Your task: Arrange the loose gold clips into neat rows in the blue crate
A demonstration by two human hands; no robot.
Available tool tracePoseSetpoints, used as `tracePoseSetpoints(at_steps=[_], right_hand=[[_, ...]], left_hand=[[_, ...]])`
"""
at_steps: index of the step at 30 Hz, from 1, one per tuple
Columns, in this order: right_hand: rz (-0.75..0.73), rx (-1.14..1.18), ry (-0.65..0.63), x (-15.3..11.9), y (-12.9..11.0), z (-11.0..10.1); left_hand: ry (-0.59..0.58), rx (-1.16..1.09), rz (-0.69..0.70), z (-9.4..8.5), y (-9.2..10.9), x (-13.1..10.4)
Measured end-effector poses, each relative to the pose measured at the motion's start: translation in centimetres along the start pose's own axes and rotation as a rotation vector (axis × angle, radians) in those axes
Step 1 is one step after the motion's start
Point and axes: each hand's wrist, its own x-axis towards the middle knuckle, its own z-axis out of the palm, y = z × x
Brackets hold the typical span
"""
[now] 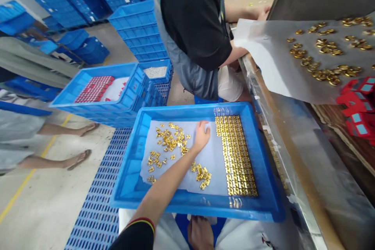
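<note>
Holding our left hand [201, 136] between loose gold pieces [172, 140] and packed gold rows [238, 156] in the blue tray [193, 205] likely keeps reaches short; fingers curl, can't tell if they pinch anything. Our right hand [200, 233] sits below the tray, grip unclear.

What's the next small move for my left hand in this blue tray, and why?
Probably set one loose gold piece below the short left column of the gold block; that column stops near the top, and your left hand is beside it.
</note>
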Motion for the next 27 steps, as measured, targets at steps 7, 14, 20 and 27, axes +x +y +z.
tracePoseSetpoints(at_steps=[7,14,20,27], right_hand=[[0.117,-0.064,-0.045,0.2,-0.8,0.8],[-0.186,0.401,-0.428,-6.1,-3.7,-8.3],[-0.226,0.656,0.196,-7.2,-1.9,-17.8],[-0.134,0.553,0.522,-3.6,2.6,-18.4]], left_hand=[[-0.1,0.64,-0.009,-9.9,-3.4,-3.6],[-0.385,0.623,0.224,-6.4,-2.4,-4.0],[-0.48,0.335,0.308,-0.9,-0.9,-3.8],[-0.445,0.191,0.262,2.2,-0.2,-2.9]])
